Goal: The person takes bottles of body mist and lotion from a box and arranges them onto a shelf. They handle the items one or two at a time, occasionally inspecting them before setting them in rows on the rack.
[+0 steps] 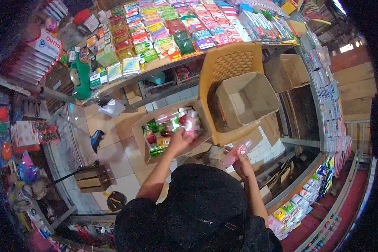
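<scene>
My left hand (179, 141) is closed around a pink bottle with a clear cap (191, 121), over the right side of an open cardboard box (199, 145). Inside that box lie several bottles and packs, among them green-and-red packs (151, 136). My right hand (243, 166) grips another pink bottle with a clear top (231, 158), tilted, in front of the plastic chair. The labels on both bottles are too small to read.
A tan plastic chair (232, 59) carries an open cardboard box (250, 98). Behind it, a display table holds rows of soap packs (166, 46). Shelves of packets (298, 206) curve along the right. A blue shoe (96, 138) and a wooden crate (90, 178) are at the left.
</scene>
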